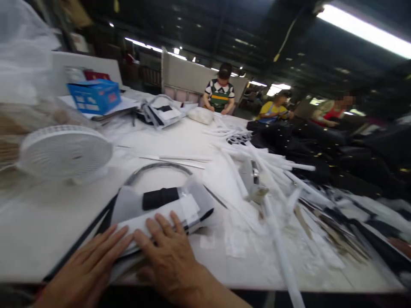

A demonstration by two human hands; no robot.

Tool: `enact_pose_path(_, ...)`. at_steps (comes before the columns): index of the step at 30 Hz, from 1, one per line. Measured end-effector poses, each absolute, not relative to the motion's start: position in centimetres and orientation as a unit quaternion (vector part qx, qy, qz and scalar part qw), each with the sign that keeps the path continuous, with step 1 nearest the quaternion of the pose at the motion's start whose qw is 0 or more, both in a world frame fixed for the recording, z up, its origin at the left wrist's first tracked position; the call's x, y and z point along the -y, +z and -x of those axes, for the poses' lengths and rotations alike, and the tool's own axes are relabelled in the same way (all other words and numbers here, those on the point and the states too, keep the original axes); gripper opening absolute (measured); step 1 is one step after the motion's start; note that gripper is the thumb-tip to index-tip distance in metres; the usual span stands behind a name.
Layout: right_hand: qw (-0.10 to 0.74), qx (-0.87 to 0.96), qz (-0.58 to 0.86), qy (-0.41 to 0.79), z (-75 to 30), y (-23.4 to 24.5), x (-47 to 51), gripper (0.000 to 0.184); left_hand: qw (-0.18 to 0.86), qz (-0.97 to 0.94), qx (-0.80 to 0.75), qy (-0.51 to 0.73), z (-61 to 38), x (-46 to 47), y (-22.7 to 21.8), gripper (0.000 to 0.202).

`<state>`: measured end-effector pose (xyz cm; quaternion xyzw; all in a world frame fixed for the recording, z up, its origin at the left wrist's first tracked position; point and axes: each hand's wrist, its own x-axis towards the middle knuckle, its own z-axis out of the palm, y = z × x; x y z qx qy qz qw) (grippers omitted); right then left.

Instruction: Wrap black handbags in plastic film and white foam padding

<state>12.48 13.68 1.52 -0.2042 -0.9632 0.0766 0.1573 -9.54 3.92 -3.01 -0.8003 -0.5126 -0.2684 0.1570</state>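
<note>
A bundle (154,214) lies on the white table in front of me. It looks like a bag folded in white paper, with a dark strap piece (160,197) on it. A grey curved handle (160,166) arches out behind. My left hand (91,259) rests on the bundle's near left edge, its fingers stretched out side by side. Beside it, my right hand (170,252) lies flat on the white paper with its fingers spread. Neither hand is closed around anything. The bundle's near side is partly hidden under my hands.
A white round fan (66,152) stands at the left. Behind it is a blue box (94,96). White tubes (276,239) and scraps cover the right side, around a metal tape dispenser-like object (253,179). Dark bags (321,149) are piled beyond. Several people work farther back.
</note>
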Motion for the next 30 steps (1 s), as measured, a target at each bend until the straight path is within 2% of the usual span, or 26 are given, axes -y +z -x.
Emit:
enact_pose_path(2,0.155,0.961,0.209,0.099,-12.3,0.5,-13.5,0.073,0.186,0.776,0.554,-0.239,9.8,-3.0,-2.9,0.066)
enact_pose_path(5,0.149,0.961,0.211,0.099,-12.2,-0.2,-13.3,0.076,0.194,0.764,0.578,-0.211,9.1,-2.7,-2.4,0.065)
enact_pose_path(13,0.121,0.969,0.207,0.059,-12.1,0.0,-13.4,0.07,0.067,0.762,0.613,-0.197,8.0,-1.8,-1.7,0.065)
enact_pose_path(20,0.09,0.975,0.199,0.032,-12.4,0.3,-13.3,0.065,-0.03,0.777,0.601,-0.187,8.7,-1.5,-1.3,0.087)
enact_pose_path(24,0.083,0.978,0.192,0.019,-12.4,0.4,-13.3,0.067,-0.04,0.793,0.579,-0.187,9.5,-1.5,-1.8,0.098)
enact_pose_path(27,0.086,0.978,0.189,0.016,-12.4,0.5,-13.3,0.068,-0.013,0.788,0.577,-0.214,9.2,-0.8,-2.3,0.095)
enact_pose_path(30,0.09,0.978,0.186,0.013,-12.6,0.9,-13.3,0.069,-0.011,0.718,0.623,-0.31,7.3,0.8,-3.0,0.091)
